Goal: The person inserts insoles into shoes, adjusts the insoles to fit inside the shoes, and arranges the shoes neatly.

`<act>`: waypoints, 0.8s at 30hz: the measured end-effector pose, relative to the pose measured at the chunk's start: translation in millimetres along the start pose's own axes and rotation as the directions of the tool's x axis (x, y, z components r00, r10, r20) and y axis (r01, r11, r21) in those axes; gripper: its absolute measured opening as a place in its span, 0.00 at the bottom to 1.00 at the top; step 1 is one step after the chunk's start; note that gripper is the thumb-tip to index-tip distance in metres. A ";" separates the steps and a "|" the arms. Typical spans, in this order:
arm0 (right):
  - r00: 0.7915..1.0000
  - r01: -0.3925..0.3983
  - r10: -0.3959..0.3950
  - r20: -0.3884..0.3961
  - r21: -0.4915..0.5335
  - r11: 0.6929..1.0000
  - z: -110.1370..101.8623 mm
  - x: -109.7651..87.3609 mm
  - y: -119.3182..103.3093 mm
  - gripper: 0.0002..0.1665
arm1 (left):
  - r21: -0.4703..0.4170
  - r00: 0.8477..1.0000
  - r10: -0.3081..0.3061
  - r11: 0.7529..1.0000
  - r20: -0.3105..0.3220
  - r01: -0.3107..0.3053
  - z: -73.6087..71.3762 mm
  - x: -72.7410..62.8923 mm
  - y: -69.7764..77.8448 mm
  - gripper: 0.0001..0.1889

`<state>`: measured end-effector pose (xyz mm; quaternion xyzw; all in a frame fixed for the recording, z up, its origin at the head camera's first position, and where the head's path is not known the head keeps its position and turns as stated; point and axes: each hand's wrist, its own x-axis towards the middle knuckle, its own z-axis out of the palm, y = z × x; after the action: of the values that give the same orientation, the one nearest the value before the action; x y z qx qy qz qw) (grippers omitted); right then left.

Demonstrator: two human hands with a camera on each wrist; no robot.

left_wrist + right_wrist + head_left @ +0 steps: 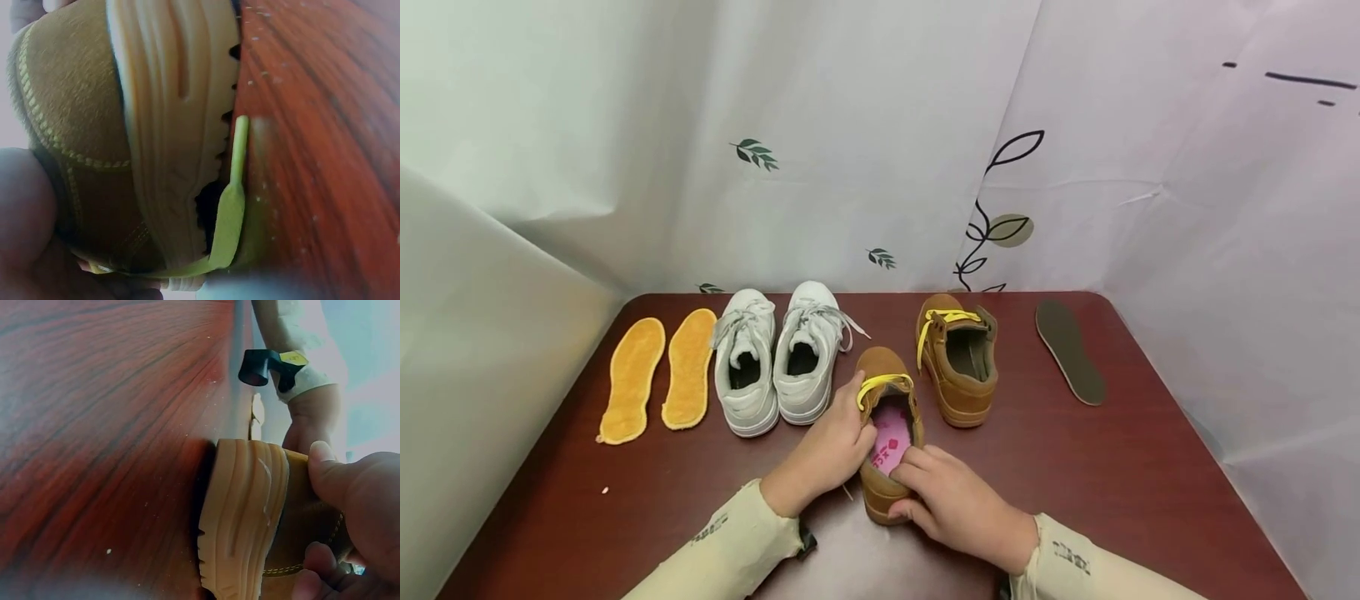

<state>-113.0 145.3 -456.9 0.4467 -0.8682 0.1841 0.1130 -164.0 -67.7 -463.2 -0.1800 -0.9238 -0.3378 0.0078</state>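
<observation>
A brown suede shoe point(877, 497) with a yellow lace stands at the front middle of the table, toe pointing away. Inside it shows a pink insole point(891, 440) with red markings. My left hand point(833, 446) grips the shoe's left side, thumb over the opening's edge. At the heel, my right hand point(953, 502) holds the collar, with fingers reaching over the rim into the opening and the thumb outside; those fingertips are hidden. The left wrist view shows the shoe's tan sole point(169, 125) beside a dangling lace end point(230, 219).
The other brown shoe point(964, 400) stands behind to the right, with a dark insole point(1070, 352) farther right. Two white sneakers point(748, 408) and two yellow fuzzy insoles point(634, 379) line the left side. White curtains point(865, 150) surround the table point(1120, 500).
</observation>
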 end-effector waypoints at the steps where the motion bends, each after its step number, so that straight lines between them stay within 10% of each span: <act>1: 1.000 0.000 0.000 0.003 0.005 1.000 0.5 -0.8 -0.6 0.14 | 0.003 1.000 0.004 1.000 -0.001 -0.004 1.4 -0.8 -0.3 0.39; 24: 0.999 -0.039 0.039 0.002 0.114 0.993 -20.8 1.9 13.3 0.23 | 0.016 0.999 0.019 1.000 -0.027 -0.019 3.5 -0.6 -5.7 0.37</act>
<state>-124.3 159.7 -440.4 0.4353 -0.8648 0.2357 0.0840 -164.9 -69.8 -469.6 -0.1842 -0.9245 -0.3328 0.0249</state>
